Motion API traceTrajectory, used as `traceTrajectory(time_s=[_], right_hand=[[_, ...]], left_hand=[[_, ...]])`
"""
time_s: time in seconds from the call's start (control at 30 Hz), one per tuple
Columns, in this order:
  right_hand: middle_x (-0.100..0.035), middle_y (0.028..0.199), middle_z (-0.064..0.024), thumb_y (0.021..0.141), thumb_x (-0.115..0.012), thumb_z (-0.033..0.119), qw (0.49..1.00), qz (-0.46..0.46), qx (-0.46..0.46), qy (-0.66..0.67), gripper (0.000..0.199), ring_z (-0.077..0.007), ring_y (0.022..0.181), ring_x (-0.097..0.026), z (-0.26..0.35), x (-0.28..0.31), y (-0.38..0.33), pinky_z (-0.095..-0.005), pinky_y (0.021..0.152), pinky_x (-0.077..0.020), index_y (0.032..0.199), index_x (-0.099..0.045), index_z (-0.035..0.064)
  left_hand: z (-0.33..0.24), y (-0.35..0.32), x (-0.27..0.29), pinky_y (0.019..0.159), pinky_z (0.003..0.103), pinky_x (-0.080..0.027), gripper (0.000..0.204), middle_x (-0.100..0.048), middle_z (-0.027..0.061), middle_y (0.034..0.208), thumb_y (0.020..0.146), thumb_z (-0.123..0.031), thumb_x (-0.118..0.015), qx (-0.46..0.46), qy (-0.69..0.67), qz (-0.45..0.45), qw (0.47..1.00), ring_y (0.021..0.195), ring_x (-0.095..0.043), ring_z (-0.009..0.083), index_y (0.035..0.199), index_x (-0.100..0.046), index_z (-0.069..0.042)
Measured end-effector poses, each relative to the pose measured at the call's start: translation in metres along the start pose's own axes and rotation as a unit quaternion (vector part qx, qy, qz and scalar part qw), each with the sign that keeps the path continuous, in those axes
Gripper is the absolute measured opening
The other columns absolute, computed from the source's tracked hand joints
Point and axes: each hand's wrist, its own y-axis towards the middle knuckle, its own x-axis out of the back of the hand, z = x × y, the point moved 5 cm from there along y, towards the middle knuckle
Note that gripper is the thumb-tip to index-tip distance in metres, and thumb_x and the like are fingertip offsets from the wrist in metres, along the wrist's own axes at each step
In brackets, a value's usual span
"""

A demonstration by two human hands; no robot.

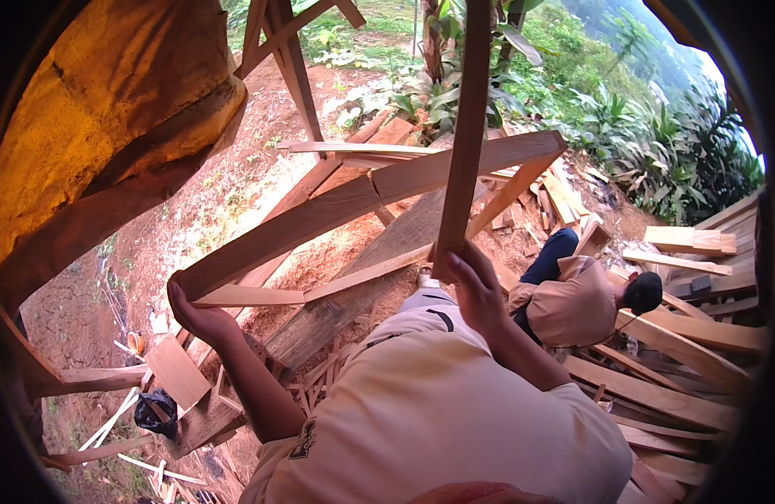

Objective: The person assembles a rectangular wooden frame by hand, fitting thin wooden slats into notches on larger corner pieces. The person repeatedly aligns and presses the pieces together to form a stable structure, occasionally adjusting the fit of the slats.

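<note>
Across the middle of the frame runs the long plank [354,206], slanting from lower left to upper right; my left hand [198,317] is clamped on its lower end. At centre, my right hand [476,286] grips the foot of an upright batten [465,134]. Right of centre, another person [572,307] crouches among loose boards [681,395].
</note>
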Motion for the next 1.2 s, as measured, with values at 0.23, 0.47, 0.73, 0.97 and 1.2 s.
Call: traceTrajectory(time_s=[0.23,0.47,0.73,0.97,1.2], right_hand=[[-0.061,0.082,0.0028,0.106,-0.067,0.022,0.981,0.111,-0.139,0.073,0.026,-0.0074,0.072,-0.048,-0.037,-0.061,-0.001,-0.0276,0.068,-0.0391,0.116,-0.076,0.0],[-0.07,0.082,-0.0013,0.107,-0.065,0.031,0.981,0.144,-0.127,-0.03,0.034,-0.0065,0.077,-0.058,0.002,-0.083,0.028,-0.0284,0.068,-0.048,0.116,-0.079,0.0006],[-0.077,0.101,-0.0054,0.107,-0.067,0.022,0.97,0.198,-0.138,-0.015,0.032,-0.0054,0.091,-0.062,0.024,-0.082,0.039,-0.0264,0.076,-0.0507,0.123,-0.073,-0.005],[-0.067,0.087,0.002,0.11,-0.062,0.034,0.954,0.244,-0.17,-0.043,0.04,-0.0026,0.073,-0.049,0.02,-0.095,0.076,-0.0259,0.06,-0.04,0.124,-0.076,-0.001],[-0.047,0.069,0.006,0.111,-0.06,0.037,0.946,0.22,-0.238,0.025,0.042,-0.0047,0.059,-0.036,0.019,-0.098,0.09,-0.0269,0.054,-0.0306,0.118,-0.076,-0.0008]], left_hand=[[-0.017,0.004,-0.009,0.105,0.045,-0.052,0.046,-0.068,0.0169,0.123,0.106,-0.036,-0.055,-0.008,0.038,0.021,0.999,0.116,-0.067,0.0295,0.128,-0.066,0.003],[-0.071,0.021,-0.037,0.113,0.045,-0.047,0.048,-0.069,0.0205,0.128,0.086,-0.01,-0.053,-0.077,0.121,0.262,0.954,0.12,-0.067,0.0307,0.13,-0.063,0.006],[-0.096,-0.025,-0.131,0.088,0.037,-0.057,0.022,-0.077,0.0161,0.096,0.104,-0.017,-0.058,-0.166,0.525,0.337,0.763,0.096,-0.077,0.0261,0.11,-0.069,0.0],[-0.075,-0.072,-0.193,0.084,0.035,-0.053,0.03,-0.075,0.014,0.092,0.111,-0.023,-0.053,-0.154,0.477,0.415,0.759,0.088,-0.072,0.0213,0.107,-0.07,0.002],[-0.074,-0.1,-0.226,0.094,0.037,-0.053,0.054,-0.074,0.0164,0.113,0.101,-0.046,-0.069,-0.063,0.357,0.571,0.736,0.104,-0.071,0.0222,0.13,-0.065,0.0]])
